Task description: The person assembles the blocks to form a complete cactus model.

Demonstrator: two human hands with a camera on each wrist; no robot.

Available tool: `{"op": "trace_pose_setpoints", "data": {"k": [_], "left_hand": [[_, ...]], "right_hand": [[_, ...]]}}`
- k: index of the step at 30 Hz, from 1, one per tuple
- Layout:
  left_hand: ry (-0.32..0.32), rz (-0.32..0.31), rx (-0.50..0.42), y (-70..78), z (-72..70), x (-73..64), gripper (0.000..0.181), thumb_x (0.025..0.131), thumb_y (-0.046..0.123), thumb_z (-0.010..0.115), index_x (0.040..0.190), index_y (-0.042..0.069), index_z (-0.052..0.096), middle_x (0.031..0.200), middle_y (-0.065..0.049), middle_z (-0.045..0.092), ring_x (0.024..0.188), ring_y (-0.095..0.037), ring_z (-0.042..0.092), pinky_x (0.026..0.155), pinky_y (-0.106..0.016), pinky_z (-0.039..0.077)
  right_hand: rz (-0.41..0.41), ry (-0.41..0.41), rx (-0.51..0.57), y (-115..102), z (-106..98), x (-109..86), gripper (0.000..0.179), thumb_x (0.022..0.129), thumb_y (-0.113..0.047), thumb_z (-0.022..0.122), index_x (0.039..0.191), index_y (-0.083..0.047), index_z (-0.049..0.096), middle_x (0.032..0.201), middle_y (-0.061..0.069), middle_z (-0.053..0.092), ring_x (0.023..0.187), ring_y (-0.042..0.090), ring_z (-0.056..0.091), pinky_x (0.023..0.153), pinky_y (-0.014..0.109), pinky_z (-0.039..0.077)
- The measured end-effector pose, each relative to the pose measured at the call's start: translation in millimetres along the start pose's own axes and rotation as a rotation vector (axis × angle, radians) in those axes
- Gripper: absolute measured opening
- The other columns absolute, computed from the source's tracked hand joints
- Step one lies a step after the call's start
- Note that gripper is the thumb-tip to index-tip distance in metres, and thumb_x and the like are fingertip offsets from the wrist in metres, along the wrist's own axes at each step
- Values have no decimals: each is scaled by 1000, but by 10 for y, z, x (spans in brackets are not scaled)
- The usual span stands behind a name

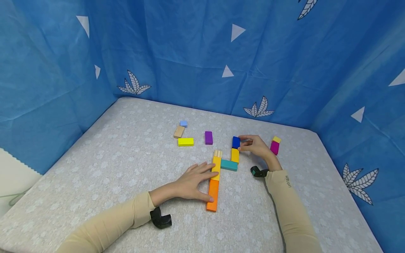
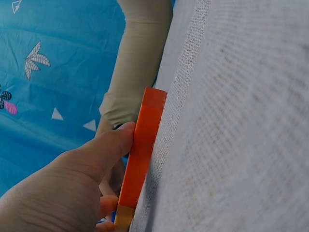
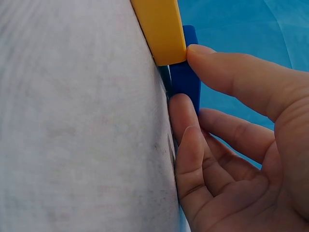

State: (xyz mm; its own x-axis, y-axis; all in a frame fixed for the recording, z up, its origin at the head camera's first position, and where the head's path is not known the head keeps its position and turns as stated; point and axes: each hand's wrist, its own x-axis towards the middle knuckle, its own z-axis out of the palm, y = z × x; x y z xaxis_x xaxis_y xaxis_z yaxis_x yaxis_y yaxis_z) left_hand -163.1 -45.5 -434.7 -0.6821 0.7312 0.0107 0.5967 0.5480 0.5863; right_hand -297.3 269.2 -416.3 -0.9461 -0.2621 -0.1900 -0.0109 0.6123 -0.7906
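Observation:
A row of wooden blocks lies flat on the table: an orange block (image 1: 213, 196) end to end with an amber block (image 1: 216, 165), and slim pale sticks (image 1: 218, 153) at its far end. My left hand (image 1: 194, 181) rests spread along the row, its thumb against the orange block's side, its fingertips on the amber block. From the row a teal block (image 1: 229, 165) reaches rightward, meeting a yellow block (image 1: 235, 155). Beyond that sits a dark blue block (image 1: 236, 142). My right hand (image 1: 256, 147) holds the blue block between thumb and fingers; in the right wrist view the thumb (image 3: 212, 58) reaches the yellow block's corner.
Farther back lie a purple block (image 1: 209, 137), a bright yellow block (image 1: 186, 142), a tan block (image 1: 179, 132) and a light blue block (image 1: 183, 123). Right of my right hand are a magenta block (image 1: 275, 148) and a small yellow block (image 1: 276, 139). Blue curtains (image 1: 196, 52) border the table.

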Motion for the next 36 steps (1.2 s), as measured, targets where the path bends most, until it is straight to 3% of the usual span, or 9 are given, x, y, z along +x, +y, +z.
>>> {"op": "trace_pose_setpoints", "data": {"k": [36], "left_hand": [[-2,-6,4,4,-2,-1,86,79,60,71,151,24,40,164,2,18,153,-26,10,123,-52,7]], "right_hand": [[-9,-24,1,-46,-14,-34,63,87,-15,74,143,-1,48,138,23,54,96,23,57,82,21,47]]}}
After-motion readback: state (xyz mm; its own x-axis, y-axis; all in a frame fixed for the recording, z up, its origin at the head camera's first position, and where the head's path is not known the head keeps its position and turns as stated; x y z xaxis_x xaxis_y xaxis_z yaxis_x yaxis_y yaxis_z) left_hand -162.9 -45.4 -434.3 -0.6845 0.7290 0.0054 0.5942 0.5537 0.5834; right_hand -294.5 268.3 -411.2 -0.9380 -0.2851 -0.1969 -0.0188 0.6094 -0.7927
